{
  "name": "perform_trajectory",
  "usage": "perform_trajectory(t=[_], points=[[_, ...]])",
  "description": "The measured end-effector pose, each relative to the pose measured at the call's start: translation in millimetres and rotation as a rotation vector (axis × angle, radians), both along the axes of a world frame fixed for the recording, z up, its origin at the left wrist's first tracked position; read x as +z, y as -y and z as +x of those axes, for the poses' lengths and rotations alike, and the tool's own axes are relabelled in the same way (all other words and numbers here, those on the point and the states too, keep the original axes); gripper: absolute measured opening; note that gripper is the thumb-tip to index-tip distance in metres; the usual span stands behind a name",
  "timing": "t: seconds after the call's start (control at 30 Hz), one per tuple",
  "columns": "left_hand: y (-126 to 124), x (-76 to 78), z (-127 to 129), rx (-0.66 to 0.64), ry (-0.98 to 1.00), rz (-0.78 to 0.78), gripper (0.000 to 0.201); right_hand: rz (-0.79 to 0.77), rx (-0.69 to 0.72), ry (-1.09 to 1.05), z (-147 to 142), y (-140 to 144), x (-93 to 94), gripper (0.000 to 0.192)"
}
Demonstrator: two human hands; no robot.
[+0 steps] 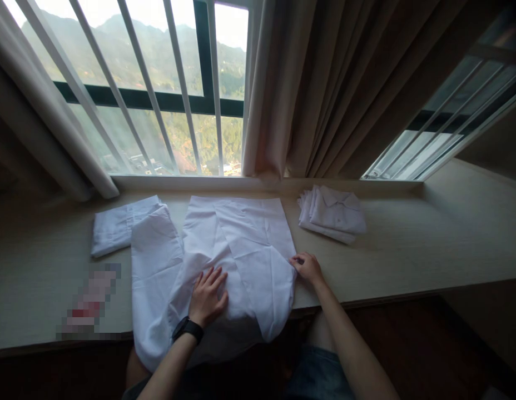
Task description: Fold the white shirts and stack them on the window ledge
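A white shirt (241, 244) lies spread face down on the pale window-side counter (428, 244), its lower part hanging over the front edge. My left hand (208, 297) rests flat on the shirt's middle, fingers apart; a black watch sits on that wrist. At the shirt's right edge my right hand (308, 268) touches the fabric with its fingertips. One sleeve (153, 266) is stretched out to the left.
A stack of folded white shirts (333, 214) sits at the back right of the counter. Another folded white piece (116, 228) lies at the back left. A blurred-out object (91, 303) is near the front left. Curtains and a barred window stand behind.
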State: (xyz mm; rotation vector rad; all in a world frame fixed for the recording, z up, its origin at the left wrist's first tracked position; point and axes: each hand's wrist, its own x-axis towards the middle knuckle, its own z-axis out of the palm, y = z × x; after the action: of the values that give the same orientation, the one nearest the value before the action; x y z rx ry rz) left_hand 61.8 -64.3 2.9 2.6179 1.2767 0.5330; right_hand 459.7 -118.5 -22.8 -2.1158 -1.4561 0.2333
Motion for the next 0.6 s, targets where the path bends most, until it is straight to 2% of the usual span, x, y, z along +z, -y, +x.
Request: perform_trajectory(t=[0.3,0.47,0.6], points=[[2.0,-2.7,2.1,0.017,-0.008,0.006,0.049,0.139,0.202,-0.417,-12.5,21.9,6.4,0.031],[4.5,-0.5,3.4,0.030,-0.015,-0.004,0.049,0.123,0.149,-0.388,0.3,33.9,-2.7,0.028],[6.5,0.9,3.4,0.032,-0.013,-0.011,0.049,0.048,0.140,-0.295,16.0,32.9,-7.4,0.027]])
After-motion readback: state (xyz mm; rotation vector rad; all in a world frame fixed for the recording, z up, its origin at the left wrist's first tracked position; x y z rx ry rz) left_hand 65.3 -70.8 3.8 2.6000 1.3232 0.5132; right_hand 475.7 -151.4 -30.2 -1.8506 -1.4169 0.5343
